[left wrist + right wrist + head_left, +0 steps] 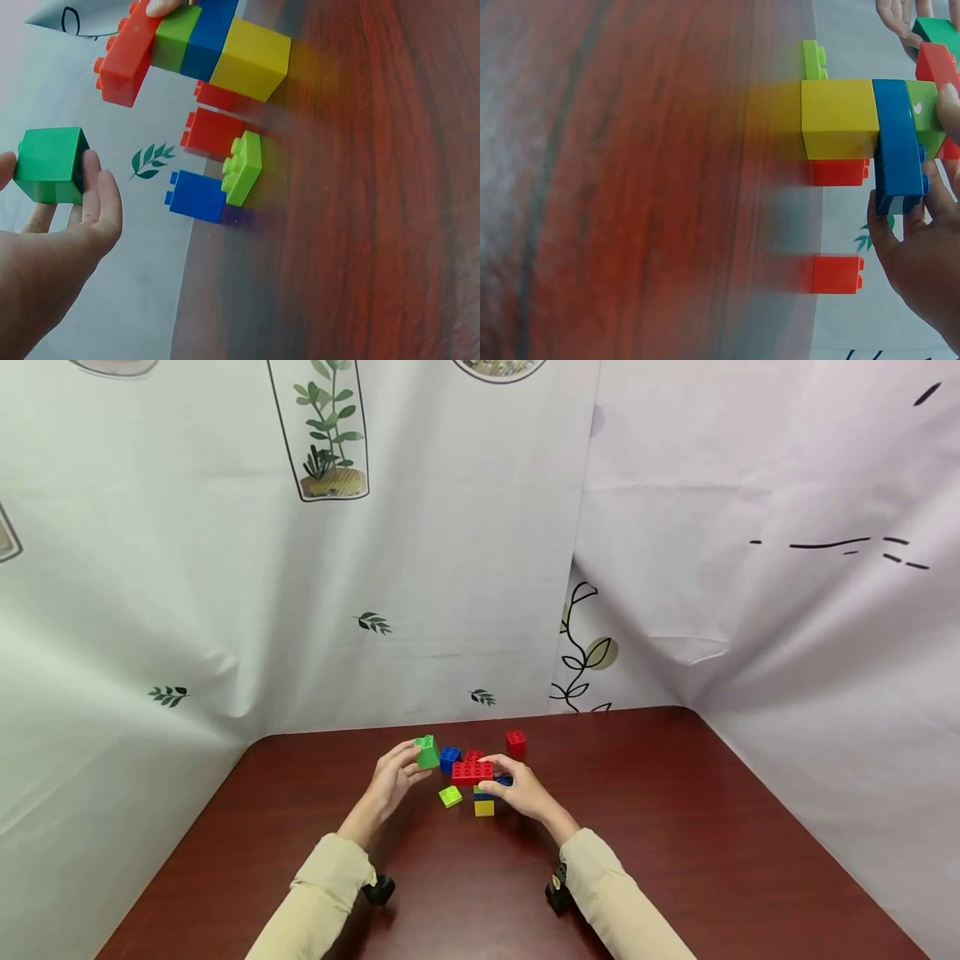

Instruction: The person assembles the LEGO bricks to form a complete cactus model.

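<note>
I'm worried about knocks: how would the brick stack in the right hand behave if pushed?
The stack would probably tip: its bottom yellow brick looks narrower than the long red brick on top. Below that, it may stay stiff, as its layers sit flush. Its plastic look suggests it's light.

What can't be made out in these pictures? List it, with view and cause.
Head: part of the brick stack, behind the right hand.
Head: the nearer loose red brick's lower part, behind the stack.
Left wrist: most of the right hand, beyond the top edge.
Right wrist: the darker green brick's far end, beyond the right edge.
</note>
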`<control>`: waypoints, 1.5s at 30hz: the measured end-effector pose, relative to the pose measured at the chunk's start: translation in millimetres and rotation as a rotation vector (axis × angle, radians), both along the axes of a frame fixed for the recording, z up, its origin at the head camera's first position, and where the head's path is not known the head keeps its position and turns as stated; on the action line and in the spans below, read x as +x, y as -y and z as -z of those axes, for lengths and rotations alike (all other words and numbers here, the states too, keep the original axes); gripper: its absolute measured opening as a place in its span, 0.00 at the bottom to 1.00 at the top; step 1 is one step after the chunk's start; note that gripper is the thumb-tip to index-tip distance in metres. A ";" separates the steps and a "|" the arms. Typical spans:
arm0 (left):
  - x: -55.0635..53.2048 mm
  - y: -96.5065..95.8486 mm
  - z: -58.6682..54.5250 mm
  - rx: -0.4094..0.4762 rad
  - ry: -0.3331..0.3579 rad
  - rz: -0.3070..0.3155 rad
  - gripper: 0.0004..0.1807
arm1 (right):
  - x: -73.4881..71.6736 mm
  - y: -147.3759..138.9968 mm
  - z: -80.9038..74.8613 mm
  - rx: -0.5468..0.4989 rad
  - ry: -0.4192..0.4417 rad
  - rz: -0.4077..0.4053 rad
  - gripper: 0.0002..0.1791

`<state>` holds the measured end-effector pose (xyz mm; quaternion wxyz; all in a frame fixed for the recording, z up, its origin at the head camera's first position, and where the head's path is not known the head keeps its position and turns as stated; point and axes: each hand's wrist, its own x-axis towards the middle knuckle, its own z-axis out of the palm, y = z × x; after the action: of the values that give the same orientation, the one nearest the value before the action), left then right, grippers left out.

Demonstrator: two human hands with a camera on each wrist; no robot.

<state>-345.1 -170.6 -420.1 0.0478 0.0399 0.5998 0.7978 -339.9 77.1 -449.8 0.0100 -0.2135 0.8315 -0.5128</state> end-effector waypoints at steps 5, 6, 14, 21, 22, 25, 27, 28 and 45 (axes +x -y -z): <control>6.4 -6.4 1.3 0.012 0.011 0.021 0.13 | 0.8 0.5 -1.2 -0.002 0.006 0.011 0.23; 7.9 -7.4 1.6 0.001 0.006 0.032 0.12 | 0.9 0.6 -1.0 -0.003 0.008 0.013 0.22; 11.8 -9.7 -2.2 -0.013 -0.005 0.062 0.10 | 0.2 2.9 1.5 -0.035 -0.002 0.007 0.22; 9.0 -15.3 -4.9 -0.025 -0.007 0.086 0.13 | -0.2 -0.1 0.5 -0.035 -0.007 0.013 0.22; 8.8 -16.4 -4.9 -0.025 -0.004 0.087 0.14 | -0.5 -0.5 0.6 -0.037 -0.007 0.009 0.22; 9.2 -19.1 -4.7 -0.031 0.007 0.082 0.16 | -1.4 -1.1 1.7 -0.035 -0.008 0.003 0.22; 9.7 -20.4 -4.5 -0.034 0.011 0.080 0.17 | -1.9 -1.1 2.5 -0.031 -0.010 0.003 0.22; 9.8 -21.0 -4.5 -0.038 0.010 0.080 0.18 | -1.8 -1.0 2.6 -0.031 -0.010 0.005 0.22; 8.2 -22.4 -4.6 -0.245 -0.037 0.119 0.26 | 26.4 -0.9 -32.3 -0.034 -0.012 -0.035 0.21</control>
<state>-336.9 -148.2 -415.6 0.0885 0.0840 0.6899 0.7136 -313.6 78.0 -417.5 0.0105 -0.2313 0.8189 -0.5252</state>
